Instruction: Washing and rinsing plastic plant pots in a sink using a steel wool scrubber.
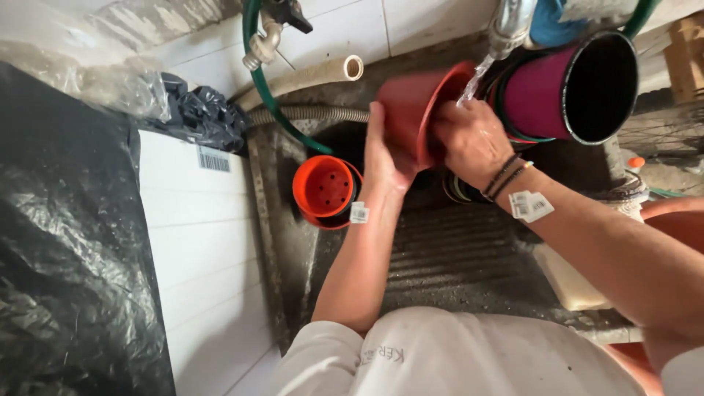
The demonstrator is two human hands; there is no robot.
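Black plastic sheet (66,242): we see it along the far left, crinkled, well apart from both hands – no risk from here.

Orange pot (325,188): it lies on its side at the left edge of the stone wash basin (455,257), mouth towards us, drain holes visible. We judge it could roll down the ribbed slope if a forearm knocks it.

Left hand (383,158): we see it flat against the outside wall and base of the red pot (411,110), fingers extended upward, palm pressing – a support more than a grasp. A tag sticks to the wrist.

Red pot: it is held tilted above the basin, between both hands, its rim just under the water stream (473,81). We judge the main hazard here – wet plastic held by palm pressure alone may slip and drop into the basin.

Right hand (473,139): we see it curled over the pot's rim, knuckles up, water running onto it. Whether the fingers hook inside the pot we cannot tell. Bracelets and a paper tag sit on the wrist.

Tap (510,26): it is running. We judge that water striking the tilted rim may splash out towards the shirt.

Magenta pot (568,92): it lies on its side at the right, just beside the right hand. A backward move of that hand may dislodge it.
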